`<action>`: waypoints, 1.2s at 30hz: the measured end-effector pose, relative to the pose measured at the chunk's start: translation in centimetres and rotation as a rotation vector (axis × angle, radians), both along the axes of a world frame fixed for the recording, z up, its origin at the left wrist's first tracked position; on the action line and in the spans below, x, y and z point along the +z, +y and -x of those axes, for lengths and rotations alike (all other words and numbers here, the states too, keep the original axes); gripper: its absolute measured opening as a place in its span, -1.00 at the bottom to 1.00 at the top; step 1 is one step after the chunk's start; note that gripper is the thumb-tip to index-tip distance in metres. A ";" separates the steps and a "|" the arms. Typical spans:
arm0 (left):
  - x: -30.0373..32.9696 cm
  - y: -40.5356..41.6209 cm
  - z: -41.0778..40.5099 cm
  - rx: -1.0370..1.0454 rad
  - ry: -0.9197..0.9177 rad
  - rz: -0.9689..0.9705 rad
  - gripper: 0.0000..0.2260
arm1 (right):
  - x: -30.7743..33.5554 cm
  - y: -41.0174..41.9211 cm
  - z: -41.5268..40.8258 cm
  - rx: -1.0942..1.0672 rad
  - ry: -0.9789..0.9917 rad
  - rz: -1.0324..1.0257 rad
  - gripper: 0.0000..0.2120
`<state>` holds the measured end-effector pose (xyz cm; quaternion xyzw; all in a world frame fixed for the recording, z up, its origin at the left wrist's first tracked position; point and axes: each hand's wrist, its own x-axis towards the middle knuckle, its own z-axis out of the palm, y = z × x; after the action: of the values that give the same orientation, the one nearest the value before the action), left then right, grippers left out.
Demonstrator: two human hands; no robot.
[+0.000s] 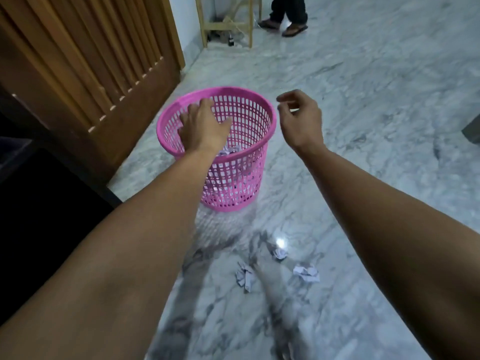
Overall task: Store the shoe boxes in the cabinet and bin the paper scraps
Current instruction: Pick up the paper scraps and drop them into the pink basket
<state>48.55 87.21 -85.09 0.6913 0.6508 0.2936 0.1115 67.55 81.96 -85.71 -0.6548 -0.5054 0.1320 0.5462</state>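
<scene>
A pink mesh waste basket (pixel 249 118) stands upright on the marble floor. My left hand (pixel 205 126) hovers over its mouth, palm down, fingers spread, holding nothing. Crumpled paper (pixel 228 152) lies inside the basket under that hand. My right hand (pixel 298 118) hangs to the right of the basket's rim, fingers loosely curled and apart, empty. On the floor nearer to me lie three crumpled paper scraps: one (pixel 245 276) at the left, one (pixel 280 253) in the middle and one (pixel 306 274) at the right. No shoe box is in view.
A wooden slatted cabinet door (pixel 85 63) stands at the left, with a dark opening (pixel 39 203) below it. A person's legs in sandals (pixel 288 19) stand at the far end beside a wooden frame (pixel 228 24). A dark object (pixel 471 131) pokes in at the right edge.
</scene>
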 end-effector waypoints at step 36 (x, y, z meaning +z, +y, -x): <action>-29.8 -25.6 1.9 -0.322 0.182 0.290 -0.75 | -28.9 -34.7 4.2 0.894 -0.722 0.916 -0.48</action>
<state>46.64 61.62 -114.88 0.7865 0.5750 0.1118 0.1957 63.37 47.24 -114.56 -0.5515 -0.7668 0.3161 -0.0886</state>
